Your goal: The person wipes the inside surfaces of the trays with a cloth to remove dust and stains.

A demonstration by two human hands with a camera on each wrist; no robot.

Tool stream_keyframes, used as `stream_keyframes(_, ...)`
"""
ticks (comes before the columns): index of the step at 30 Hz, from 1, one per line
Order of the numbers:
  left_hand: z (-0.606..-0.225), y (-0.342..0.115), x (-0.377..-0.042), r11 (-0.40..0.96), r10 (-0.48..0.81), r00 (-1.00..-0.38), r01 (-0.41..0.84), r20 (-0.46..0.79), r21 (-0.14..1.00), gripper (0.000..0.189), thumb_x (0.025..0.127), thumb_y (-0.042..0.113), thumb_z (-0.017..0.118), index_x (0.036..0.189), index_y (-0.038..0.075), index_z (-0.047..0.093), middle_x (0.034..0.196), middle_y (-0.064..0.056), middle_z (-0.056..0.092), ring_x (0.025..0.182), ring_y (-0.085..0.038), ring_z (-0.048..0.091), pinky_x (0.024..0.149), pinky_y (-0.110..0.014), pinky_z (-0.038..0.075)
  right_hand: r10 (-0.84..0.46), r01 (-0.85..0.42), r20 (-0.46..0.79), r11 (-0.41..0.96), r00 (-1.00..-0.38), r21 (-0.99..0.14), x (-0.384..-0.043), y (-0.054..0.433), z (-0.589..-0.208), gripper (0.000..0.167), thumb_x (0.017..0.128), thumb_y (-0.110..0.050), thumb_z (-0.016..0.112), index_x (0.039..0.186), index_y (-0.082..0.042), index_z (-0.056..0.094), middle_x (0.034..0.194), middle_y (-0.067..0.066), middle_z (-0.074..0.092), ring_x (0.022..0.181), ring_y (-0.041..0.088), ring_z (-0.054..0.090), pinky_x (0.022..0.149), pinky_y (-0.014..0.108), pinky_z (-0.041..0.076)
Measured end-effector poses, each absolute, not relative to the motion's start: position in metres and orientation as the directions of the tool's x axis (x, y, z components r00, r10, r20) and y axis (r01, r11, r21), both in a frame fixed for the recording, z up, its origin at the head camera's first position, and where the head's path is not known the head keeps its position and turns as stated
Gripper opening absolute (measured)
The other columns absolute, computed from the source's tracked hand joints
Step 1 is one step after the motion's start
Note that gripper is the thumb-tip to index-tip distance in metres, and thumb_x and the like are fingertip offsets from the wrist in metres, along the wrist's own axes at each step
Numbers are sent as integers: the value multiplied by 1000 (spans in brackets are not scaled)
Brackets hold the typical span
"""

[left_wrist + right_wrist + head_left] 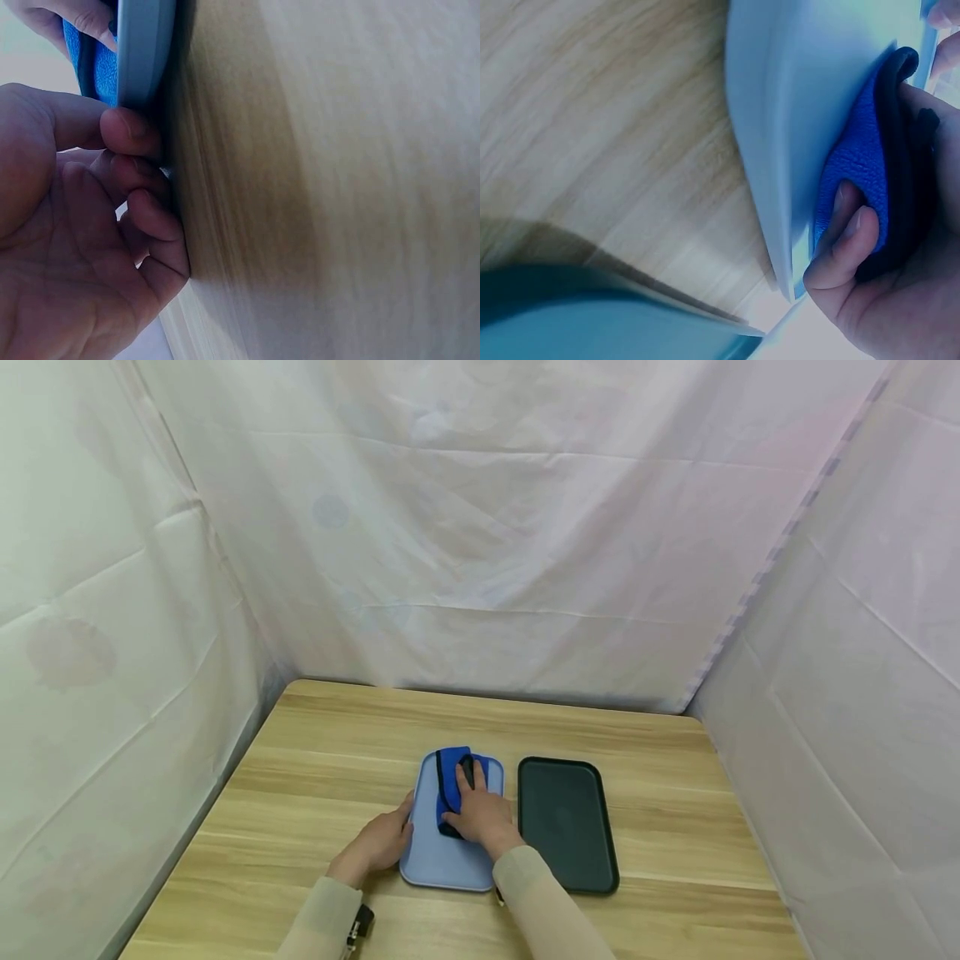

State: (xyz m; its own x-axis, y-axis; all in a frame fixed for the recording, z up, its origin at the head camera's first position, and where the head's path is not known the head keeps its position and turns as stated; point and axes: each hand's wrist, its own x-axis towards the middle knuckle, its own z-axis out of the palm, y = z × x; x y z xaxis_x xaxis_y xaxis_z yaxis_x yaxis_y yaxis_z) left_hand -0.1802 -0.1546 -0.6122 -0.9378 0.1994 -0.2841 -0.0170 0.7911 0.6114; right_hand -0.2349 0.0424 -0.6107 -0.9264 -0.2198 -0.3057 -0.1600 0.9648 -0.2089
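Note:
A light blue tray lies on the wooden table. On it is a folded blue cloth with dark edging. My right hand presses the cloth against the tray; in the right wrist view, fingertips curl around a fold of the cloth. At the tray's left edge, my left hand holds the rim. Bent fingers meet the tray's side low down by the tabletop in the left wrist view. What lies under the cloth is hidden.
A dark green tray lies just right of the light blue one, with a narrow gap between them. Pale curtains hang behind and at both sides of the table.

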Motion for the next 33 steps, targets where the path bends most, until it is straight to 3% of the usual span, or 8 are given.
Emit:
stream_keyframes(5,-612,-155,-181,793,202,-937,-16,-287,609,59,107,13,49,162,0,29,140,-26,63,117,-31,67,105,-54,50,-230,-170,-293,961,-928,-217,-236,39,-612,95,92,-62,69,167,-30,21,175,11,15,65,27,64,63,45,56)
stream_keyframes(13,-613,-155,-181,792,212,-938,2,-273,611,60,107,13,50,162,-1,29,141,-27,62,126,-40,64,108,-56,48,-253,-189,-282,953,-925,-235,-236,33,-609,94,92,-60,70,167,-27,23,173,15,19,69,29,67,75,48,59)
stream_keyframes(33,-612,-154,-181,798,205,-938,-6,-280,603,59,107,13,50,161,0,30,139,-27,64,118,-34,68,105,-55,51,-272,-195,-284,943,-919,-269,-234,22,-607,93,94,-57,70,167,-26,21,174,16,16,58,25,59,64,42,54)
